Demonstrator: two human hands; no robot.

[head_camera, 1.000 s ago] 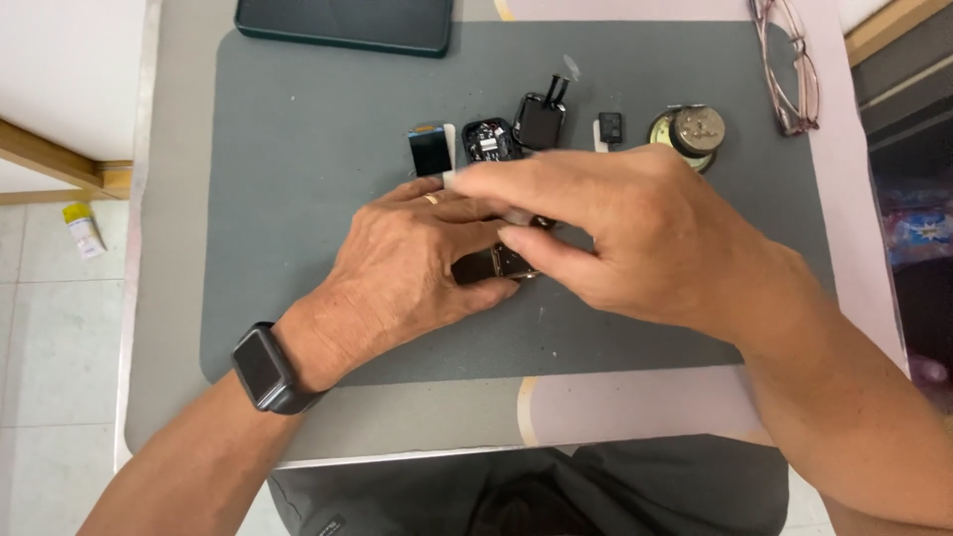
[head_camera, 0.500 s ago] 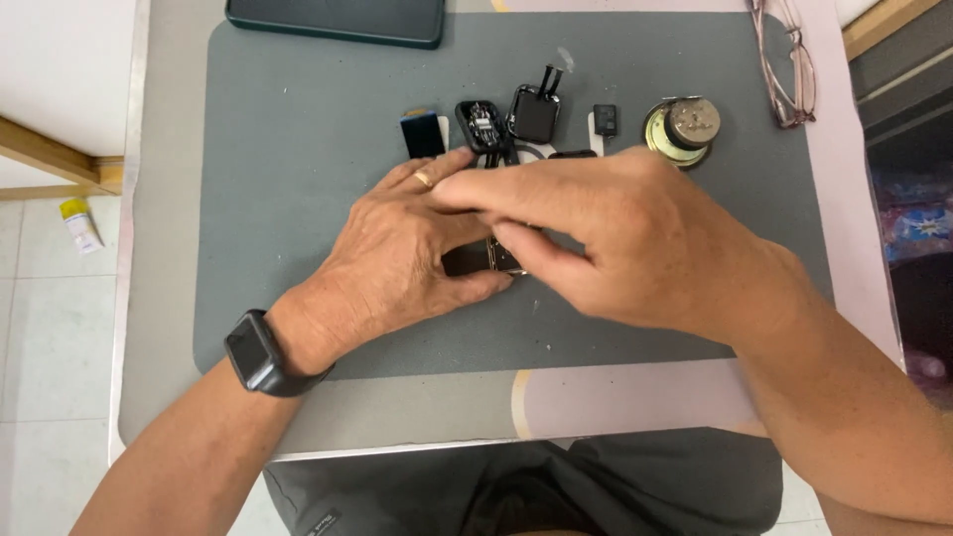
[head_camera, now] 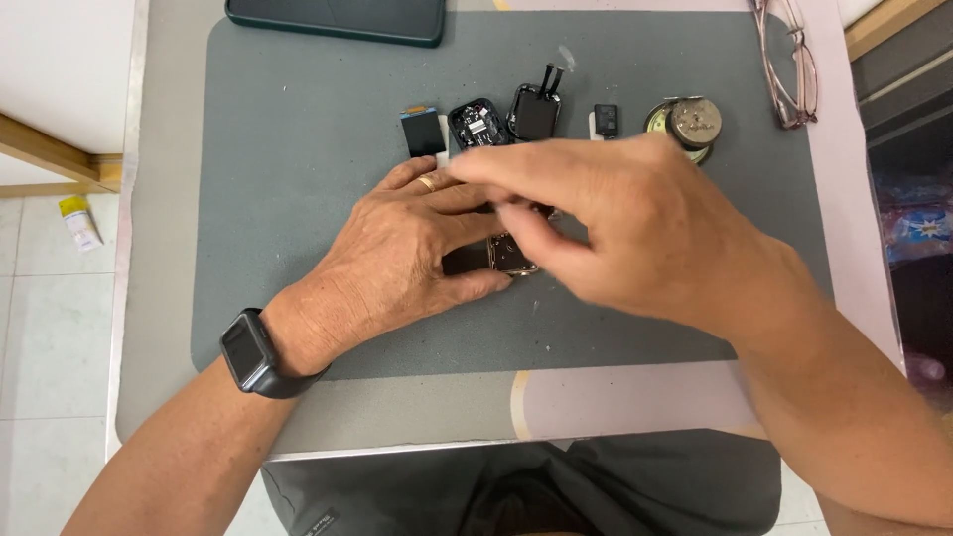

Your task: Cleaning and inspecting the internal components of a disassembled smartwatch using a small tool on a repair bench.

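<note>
**Directly below both hands: the small dark watch body**

Almost in the middle of the grey mat (head_camera: 298, 149), the small watch body (head_camera: 511, 255) lies flat, a dark square piece with a brownish metal edge. It is pinched by the left hand (head_camera: 397, 263): the thumb presses its lower edge and the other fingers curl down on its far side, so this hand is closed on it and keeps it on the mat. A dark part continues to the left of it under these fingers; I cannot tell if this is a strap.

The right hand (head_camera: 635, 228) comes from the right and hangs above the same place. Its fingers (head_camera: 496, 179) are stretched toward the left and blurred, so I cannot tell if they hold any tool or part. The watch body lies just under these fingertips, a little toward the person. The left hand is the nearer one, because it touches the piece.

Behind the hands a row of parts lies on the mat: a small screen module (head_camera: 423, 132), an opened watch case (head_camera: 478, 123), a black block with two prongs (head_camera: 536, 107), a small black chip (head_camera: 606, 119) and a round metal movement (head_camera: 690, 124). Glasses (head_camera: 784, 69) lie at the right edge.
</note>
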